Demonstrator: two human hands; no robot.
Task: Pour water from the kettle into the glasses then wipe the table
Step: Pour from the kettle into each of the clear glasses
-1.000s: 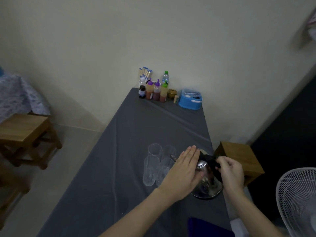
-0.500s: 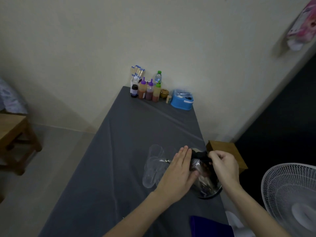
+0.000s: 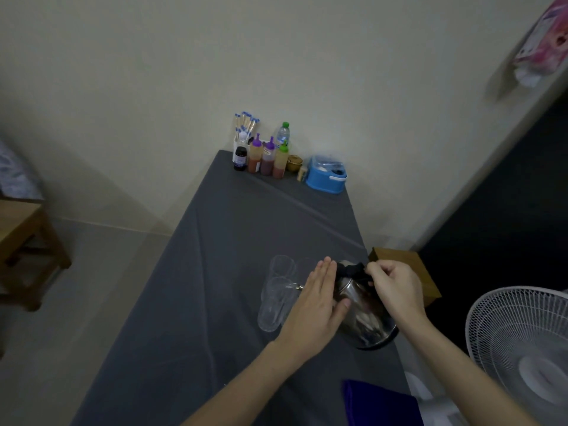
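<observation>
**Two hands on the kettle at the table's near right edge**

One long table (image 3: 233, 272) under a dark grey cloth runs away from the camera to the wall. Off its right side stands a white fan (image 3: 519, 348), with a wooden stool (image 3: 405, 272) beyond it. A purple cloth (image 3: 378, 404) lies at the table's near edge. The steel kettle (image 3: 365, 315) sits near the right edge, its spout pointing left toward the glasses (image 3: 276, 290), which stand clustered just beside it; how many there are is hard to tell.

The left hand (image 3: 316, 305) lies flat against the kettle's left side, fingers straight and together, thumb pressed to the steel, gripping nothing. The right hand (image 3: 396, 287) is curled closed around the kettle's black handle (image 3: 353, 270) at the top.

At the far end, against the wall, stand a blue container (image 3: 327, 179), sauce bottles (image 3: 267, 158) with purple and green caps, a water bottle (image 3: 283, 135) and a holder of chopsticks (image 3: 244, 126).
</observation>
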